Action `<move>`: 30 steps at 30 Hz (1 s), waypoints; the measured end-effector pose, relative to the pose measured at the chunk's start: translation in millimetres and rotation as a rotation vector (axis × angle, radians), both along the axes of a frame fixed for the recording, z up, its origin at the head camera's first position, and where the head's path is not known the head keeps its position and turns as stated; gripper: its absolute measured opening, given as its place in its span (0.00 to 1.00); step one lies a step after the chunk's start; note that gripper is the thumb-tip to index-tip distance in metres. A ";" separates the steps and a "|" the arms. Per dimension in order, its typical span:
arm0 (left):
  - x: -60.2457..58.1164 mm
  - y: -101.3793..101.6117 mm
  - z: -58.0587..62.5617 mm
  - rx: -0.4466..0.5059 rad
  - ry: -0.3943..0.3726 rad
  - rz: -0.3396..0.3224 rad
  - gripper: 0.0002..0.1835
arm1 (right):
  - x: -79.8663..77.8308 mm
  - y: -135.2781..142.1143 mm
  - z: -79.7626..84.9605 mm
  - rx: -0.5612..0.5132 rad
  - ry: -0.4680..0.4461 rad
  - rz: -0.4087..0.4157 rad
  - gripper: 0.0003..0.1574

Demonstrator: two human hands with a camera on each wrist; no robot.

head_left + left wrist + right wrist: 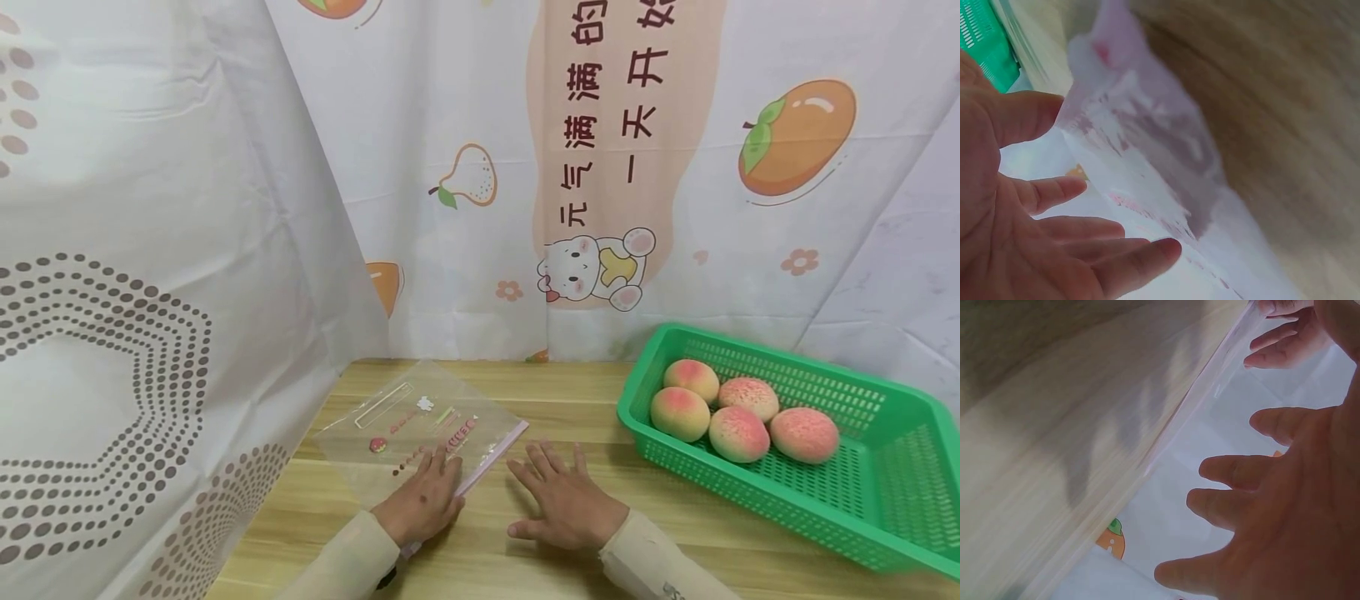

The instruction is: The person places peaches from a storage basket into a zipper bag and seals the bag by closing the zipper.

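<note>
A clear plastic zip bag (405, 417) with a pale purple zip edge (491, 458) and pink printed pictures lies flat on the wooden table. My left hand (423, 500) is over the bag's near side, fingers spread. In the left wrist view the thumb (1032, 115) meets the purple strip while the other fingers stretch out along the plastic (1135, 156). To the right of the zip edge, my right hand (566, 500) hovers low over the table, fingers apart and holding nothing. Its palm and spread fingers (1235, 472) also show in the right wrist view.
At the right stands a green plastic basket (892, 467) holding several peaches (738, 433). The wooden table (570, 400) ends at a printed curtain (465, 275) behind, and another patterned cloth (247, 250) hangs along the left.
</note>
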State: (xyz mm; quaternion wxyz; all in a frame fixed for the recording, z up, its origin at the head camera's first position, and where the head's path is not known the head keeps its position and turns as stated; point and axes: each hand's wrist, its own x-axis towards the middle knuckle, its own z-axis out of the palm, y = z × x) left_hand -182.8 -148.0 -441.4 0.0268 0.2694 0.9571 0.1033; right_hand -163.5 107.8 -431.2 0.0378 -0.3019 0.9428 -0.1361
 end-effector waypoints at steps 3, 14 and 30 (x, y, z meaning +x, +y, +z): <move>0.1 -1.4 -0.3 0.021 0.019 -0.022 0.22 | -0.3 0.0 -0.8 0.001 -0.002 -0.002 0.53; -2.5 0.7 0.6 0.076 0.089 -0.013 0.13 | -0.1 -1.9 -2.3 0.006 -0.002 0.004 0.54; -6.1 3.0 -1.8 0.164 0.127 0.067 0.08 | -1.1 -5.6 -4.6 0.009 -0.002 0.022 0.53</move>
